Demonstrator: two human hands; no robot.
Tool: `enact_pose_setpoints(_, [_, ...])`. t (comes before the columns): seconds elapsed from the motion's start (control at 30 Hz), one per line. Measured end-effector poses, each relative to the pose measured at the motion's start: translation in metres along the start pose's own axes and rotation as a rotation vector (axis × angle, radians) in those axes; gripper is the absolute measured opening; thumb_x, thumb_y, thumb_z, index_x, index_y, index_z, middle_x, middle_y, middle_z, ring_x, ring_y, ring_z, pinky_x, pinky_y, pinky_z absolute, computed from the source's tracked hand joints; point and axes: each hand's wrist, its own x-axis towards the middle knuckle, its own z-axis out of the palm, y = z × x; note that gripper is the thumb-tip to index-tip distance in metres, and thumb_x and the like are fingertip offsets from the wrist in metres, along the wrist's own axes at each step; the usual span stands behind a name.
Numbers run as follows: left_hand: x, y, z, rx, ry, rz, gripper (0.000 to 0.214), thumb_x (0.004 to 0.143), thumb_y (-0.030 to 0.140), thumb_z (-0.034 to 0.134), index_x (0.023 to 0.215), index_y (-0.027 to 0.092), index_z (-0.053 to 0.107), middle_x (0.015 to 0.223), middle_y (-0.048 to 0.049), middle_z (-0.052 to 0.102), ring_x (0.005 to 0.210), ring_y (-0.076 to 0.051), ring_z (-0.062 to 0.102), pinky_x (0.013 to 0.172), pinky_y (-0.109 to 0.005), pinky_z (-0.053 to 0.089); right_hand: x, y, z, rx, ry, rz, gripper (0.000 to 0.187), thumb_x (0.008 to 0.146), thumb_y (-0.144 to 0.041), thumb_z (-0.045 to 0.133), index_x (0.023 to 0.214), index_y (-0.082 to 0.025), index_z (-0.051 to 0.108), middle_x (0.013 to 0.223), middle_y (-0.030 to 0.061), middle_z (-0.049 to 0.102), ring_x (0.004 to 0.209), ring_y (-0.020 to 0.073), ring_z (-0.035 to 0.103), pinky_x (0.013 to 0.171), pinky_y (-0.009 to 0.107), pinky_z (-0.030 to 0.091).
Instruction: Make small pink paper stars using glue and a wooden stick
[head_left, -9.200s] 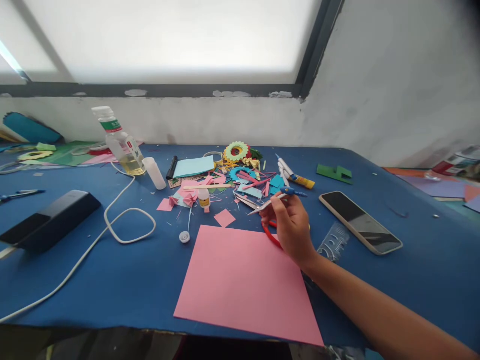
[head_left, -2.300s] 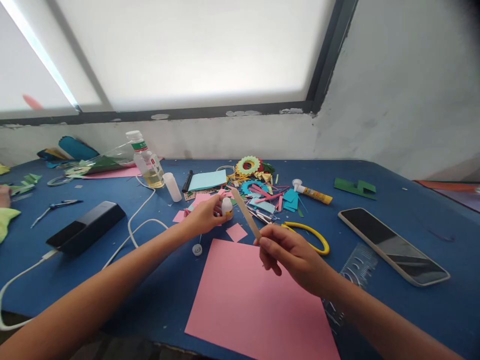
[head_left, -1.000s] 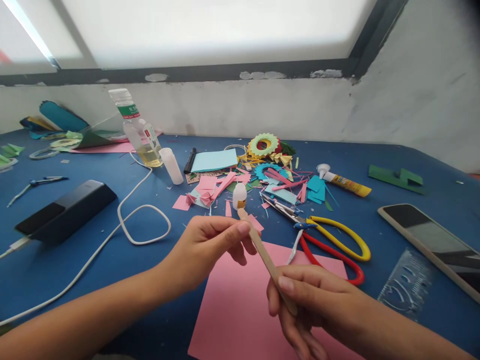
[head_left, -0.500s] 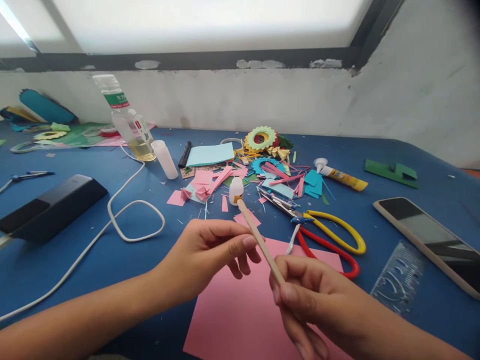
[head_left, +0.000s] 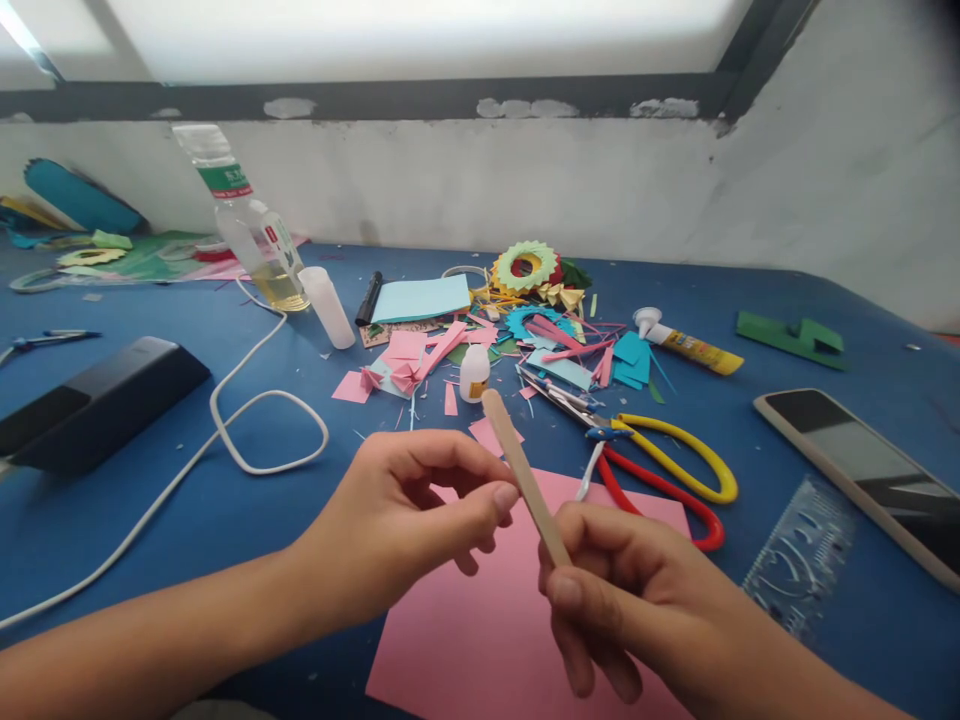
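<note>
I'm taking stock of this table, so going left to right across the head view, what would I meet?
Black wedge-shaped device → white plastic cylinder → wooden craft stick in the right hand → yellow tube → smartphone.

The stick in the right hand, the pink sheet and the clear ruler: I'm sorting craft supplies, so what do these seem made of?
Stick: probably bare wood, given its pale tan, matt, unpainted look.
Pink sheet: paper or thin card, matt and evenly coloured; its thickness can't be judged.
Clear ruler: likely transparent plastic, glossy, as it glints and the blue table shows through.
</note>
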Motion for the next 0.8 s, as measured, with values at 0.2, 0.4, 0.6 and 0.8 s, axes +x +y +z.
enact_pose_setpoints(0.2, [-0.003, -0.001, -0.002, 0.095, -0.041, 0.013, 0.008, 0.074, 0.021, 0.062, 0.068, 0.015, 0.061, 0.053, 0.0051, 0.053, 0.044, -0.006, 0.050, 0.042, -0.015, 0.048, -0.001, -0.002, 0.005, -0.061, 0.034, 0.046, 0.037, 0.069, -0.048, 0.067, 0.067, -0.017, 0.046, 0.050, -0.0028, 0.056, 0.038, 0.0030, 0.039, 0.040, 0.016, 0.027])
enact_pose_setpoints(0.4, [-0.003, 0.000, -0.003, 0.107, -0.051, 0.039, 0.008, 0.075, 0.019, 0.059, 0.068, 0.016, 0.059, 0.052, 0.0060, 0.051, 0.043, -0.005, 0.048, 0.042, -0.013, 0.047, -0.001, 0.002, 0.004, 0.013, 0.002, 0.078, 0.041, 0.068, -0.053, 0.067, 0.069, -0.018, 0.045, 0.048, -0.0034, 0.056, 0.034, 0.0015, 0.037, 0.036, 0.013, 0.026])
enact_pose_setpoints(0.6, [-0.003, 0.001, -0.002, 0.086, -0.035, 0.035, 0.008, 0.072, 0.017, 0.059, 0.065, 0.015, 0.057, 0.052, 0.0062, 0.051, 0.042, -0.004, 0.050, 0.041, -0.013, 0.048, 0.003, 0.005, 0.001, 0.120, -0.096, 0.106, 0.045, 0.068, -0.057, 0.064, 0.071, -0.019, 0.041, 0.045, -0.0053, 0.054, 0.030, 0.0005, 0.035, 0.031, 0.011, 0.022])
enact_pose_setpoints(0.8, [-0.003, 0.003, -0.003, 0.054, -0.032, 0.051, 0.009, 0.074, 0.016, 0.058, 0.066, 0.015, 0.056, 0.052, 0.0064, 0.050, 0.043, -0.005, 0.052, 0.042, -0.013, 0.049, 0.002, 0.006, -0.006, 0.149, -0.125, -0.012, 0.031, 0.081, -0.045, 0.058, 0.074, -0.019, 0.042, 0.047, -0.0060, 0.054, 0.032, -0.0005, 0.033, 0.032, 0.010, 0.021])
